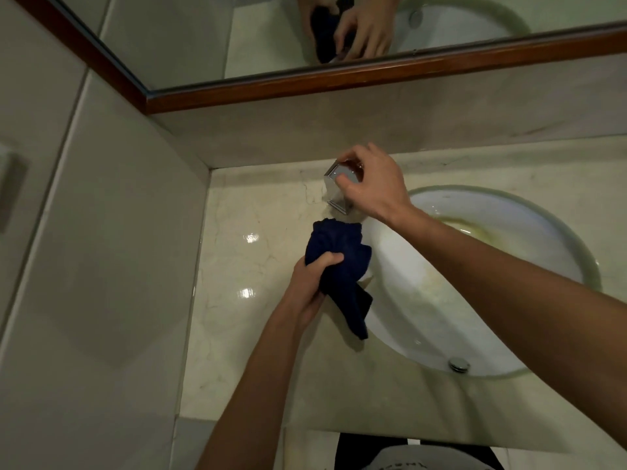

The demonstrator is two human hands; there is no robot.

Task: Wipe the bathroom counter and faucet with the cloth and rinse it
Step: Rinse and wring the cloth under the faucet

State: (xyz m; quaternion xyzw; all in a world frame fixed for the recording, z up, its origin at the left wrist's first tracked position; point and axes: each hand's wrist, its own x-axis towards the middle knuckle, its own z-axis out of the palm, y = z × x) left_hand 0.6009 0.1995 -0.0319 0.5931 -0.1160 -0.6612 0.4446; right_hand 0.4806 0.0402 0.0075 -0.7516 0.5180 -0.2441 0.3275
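- The counter [237, 300] runs nearest, pale marble with glossy highlights; it looks slick, perhaps wet.
- The basin [441, 300] is sunk in it to the right, drain near the front edge.
- The left hand [314, 286] has its fingers closed tight round the bunched middle of the cloth [342, 262], at the basin's left rim.
- The cloth is dark blue, soft and limp; a tail hangs over the rim. Probably light, heavier if soaked. Bunching it as here suits wringing.
- Further back, the right hand [369, 184] pinches the faucet's [341, 188] square chrome top with its fingertips. Chrome likely slippery; no water stream visible.
- The mirror [475, 25] behind reflects both hands.
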